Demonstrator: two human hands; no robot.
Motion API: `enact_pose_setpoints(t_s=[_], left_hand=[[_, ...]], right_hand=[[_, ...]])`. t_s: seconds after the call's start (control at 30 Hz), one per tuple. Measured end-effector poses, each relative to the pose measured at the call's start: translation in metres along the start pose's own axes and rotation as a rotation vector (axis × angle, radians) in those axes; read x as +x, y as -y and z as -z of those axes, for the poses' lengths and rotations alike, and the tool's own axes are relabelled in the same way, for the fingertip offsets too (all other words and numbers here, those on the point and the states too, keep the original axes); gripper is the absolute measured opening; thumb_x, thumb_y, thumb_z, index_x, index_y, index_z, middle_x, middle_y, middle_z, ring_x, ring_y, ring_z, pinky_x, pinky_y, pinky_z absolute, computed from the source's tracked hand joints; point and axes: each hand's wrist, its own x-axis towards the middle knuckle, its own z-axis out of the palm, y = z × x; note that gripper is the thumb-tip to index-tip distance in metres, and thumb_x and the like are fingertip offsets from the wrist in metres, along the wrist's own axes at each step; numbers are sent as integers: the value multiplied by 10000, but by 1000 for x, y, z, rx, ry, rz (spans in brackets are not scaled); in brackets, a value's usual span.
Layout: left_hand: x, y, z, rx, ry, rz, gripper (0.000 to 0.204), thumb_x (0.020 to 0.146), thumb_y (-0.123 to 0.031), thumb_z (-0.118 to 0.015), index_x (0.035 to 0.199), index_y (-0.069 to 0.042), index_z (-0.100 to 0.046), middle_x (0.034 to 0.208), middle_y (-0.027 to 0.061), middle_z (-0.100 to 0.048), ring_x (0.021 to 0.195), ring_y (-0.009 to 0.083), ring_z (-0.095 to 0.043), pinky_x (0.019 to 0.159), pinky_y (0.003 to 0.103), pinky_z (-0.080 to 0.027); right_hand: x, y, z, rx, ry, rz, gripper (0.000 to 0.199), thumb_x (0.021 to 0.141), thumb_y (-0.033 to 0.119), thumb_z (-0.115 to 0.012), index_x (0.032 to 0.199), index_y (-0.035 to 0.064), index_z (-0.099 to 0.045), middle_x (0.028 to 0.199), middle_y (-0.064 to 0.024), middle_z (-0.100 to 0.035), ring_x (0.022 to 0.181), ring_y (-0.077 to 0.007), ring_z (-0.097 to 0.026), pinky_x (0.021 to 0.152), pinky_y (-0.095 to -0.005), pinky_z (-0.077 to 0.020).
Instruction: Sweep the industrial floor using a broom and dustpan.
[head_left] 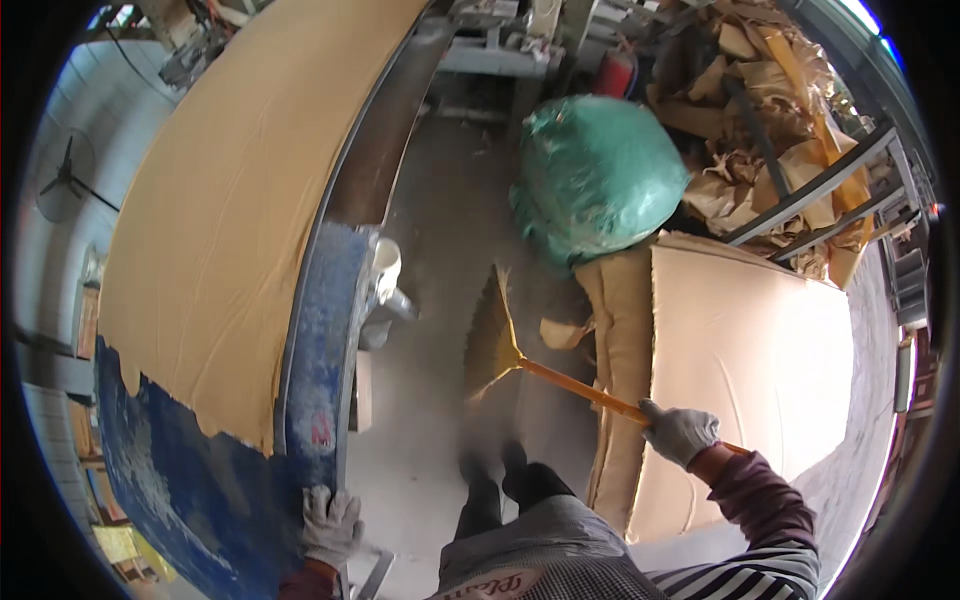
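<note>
Stretching from the worker's nine o'clock to eleven, a blue table [200, 490] bears a brown sheet [230, 220]. Cardboard [755, 350] lies at two, a green bag [602, 172] toward one. The broom [585, 390] reaches from two to twelve, clasped in the right hand [682, 433]; at nine the left hand [332, 525], fingers apart, rests on the table.

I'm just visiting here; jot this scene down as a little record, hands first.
Left hand: gloved, at the edge of the blue table
Right hand: gloved, closed around the handle of the broom
On table: large brown sheet
Person's right: stacked brown sheets
Beyond stack: bulging green bag, heaped crumpled paper
</note>
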Motion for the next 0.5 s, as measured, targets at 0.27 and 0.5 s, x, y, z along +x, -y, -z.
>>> enact_pose_setpoints(t_s=[0.27, 0.5], left_hand=[[239, 19, 104, -348, -295, 105, 541, 748, -417, -656, 1195, -124, -573, 1351, 145, -432, 1269, 390, -396, 1012, 571, -353], [560, 114, 142, 13, -314, 14, 549, 666, -331, -686, 1156, -104, -587, 1313, 126, -440, 1280, 372, -331, 1045, 554, -277]], right_hand=[[162, 26, 85, 320, -196, 31, 367, 924, 391, -441, 1282, 347, -505, 800, -103, -673, 742, -318, -679, 576, -458, -471], [493, 178, 179, 596, 8, 233, 407, 942, 374, -405, 1337, 286, -452, 992, -123, -668, 865, -315, -667, 694, -458, -499]])
